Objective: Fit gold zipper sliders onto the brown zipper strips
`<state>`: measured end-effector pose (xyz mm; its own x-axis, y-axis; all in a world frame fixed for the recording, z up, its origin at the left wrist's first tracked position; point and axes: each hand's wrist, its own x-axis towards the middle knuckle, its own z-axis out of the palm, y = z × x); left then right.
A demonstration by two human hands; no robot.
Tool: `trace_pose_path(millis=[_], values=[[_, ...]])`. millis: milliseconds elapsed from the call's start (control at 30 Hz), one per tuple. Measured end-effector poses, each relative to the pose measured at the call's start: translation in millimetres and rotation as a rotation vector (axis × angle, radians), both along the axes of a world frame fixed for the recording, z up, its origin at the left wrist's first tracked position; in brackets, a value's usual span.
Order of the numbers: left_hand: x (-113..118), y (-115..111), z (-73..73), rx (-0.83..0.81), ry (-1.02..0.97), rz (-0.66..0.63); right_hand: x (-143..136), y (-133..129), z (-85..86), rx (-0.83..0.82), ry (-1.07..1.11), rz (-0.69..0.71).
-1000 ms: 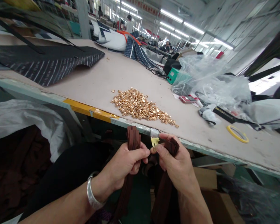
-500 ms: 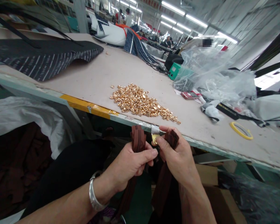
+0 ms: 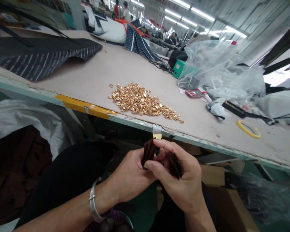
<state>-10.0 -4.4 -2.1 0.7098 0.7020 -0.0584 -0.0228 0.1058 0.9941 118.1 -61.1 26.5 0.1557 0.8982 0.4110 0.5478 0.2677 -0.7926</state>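
Brown strips (image 3: 148,152), partly hidden, perhaps bundled

A pinkish-grey tabletop (image 3: 87,74) – its front edge (image 3: 135,122) patched with yellow tape (image 3: 72,103) – bears a loose heap of small gold-coloured pieces (image 3: 142,101) near that edge. Dark striped material (image 3: 45,61) lies at the left; to the right are a green box (image 3: 178,68), clear plastic (image 3: 207,64) and a yellow ring (image 3: 246,132).
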Motion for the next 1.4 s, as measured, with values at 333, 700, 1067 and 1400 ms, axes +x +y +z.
trace_pose_path(millis=[333,700,1067,1400], values=[[-1,2,3.4,-0.244,-0.095,0.093,0,-2,-13.2,-0.185,0.466,-0.179],[4,-9,-1.1,-0.074,-0.115,0.462,0,-4,-21.7,-0.224,0.773,-0.251],[3,-14,-13.6,0.15,-0.069,0.521,3,-8,-29.7,-0.161,0.713,-0.248],[-3,-1,3.5,-0.137,-0.141,0.217,5,-12,-20.0,-0.059,0.047,-0.105]])
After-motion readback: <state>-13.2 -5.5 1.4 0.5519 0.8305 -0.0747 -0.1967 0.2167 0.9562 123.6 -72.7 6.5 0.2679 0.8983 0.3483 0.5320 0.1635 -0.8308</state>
